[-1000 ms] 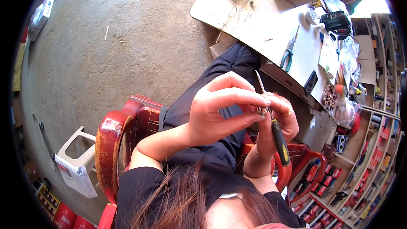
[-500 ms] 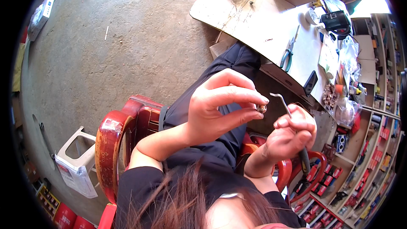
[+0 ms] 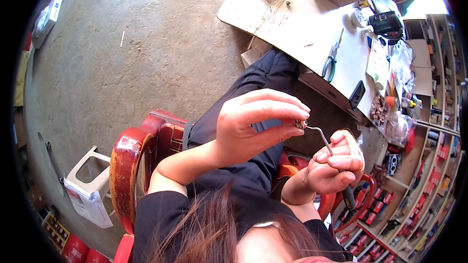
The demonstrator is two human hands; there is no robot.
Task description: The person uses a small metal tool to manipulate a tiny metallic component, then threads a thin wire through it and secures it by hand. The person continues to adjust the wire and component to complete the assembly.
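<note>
Though half hidden under fingertips, sat pinched in left hand [image 3: 243, 126] above the lap: small metal part [image 3: 301, 124], too tiny to identify. Met there by bent-tipped tool [image 3: 325, 142], fisted in right hand [image 3: 336, 168], handle mostly covered.

open floor [image 3: 146, 68] left of hands, cluttered table [image 3: 302, 29] ahead, shelves [image 3: 429, 165] close right

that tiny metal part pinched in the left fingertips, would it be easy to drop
Probably. The small metal part looks hard and smooth, so likely slippery. Only the left hand fingertips pinch it, and the bent tool pushing on it could flick it loose.
</note>
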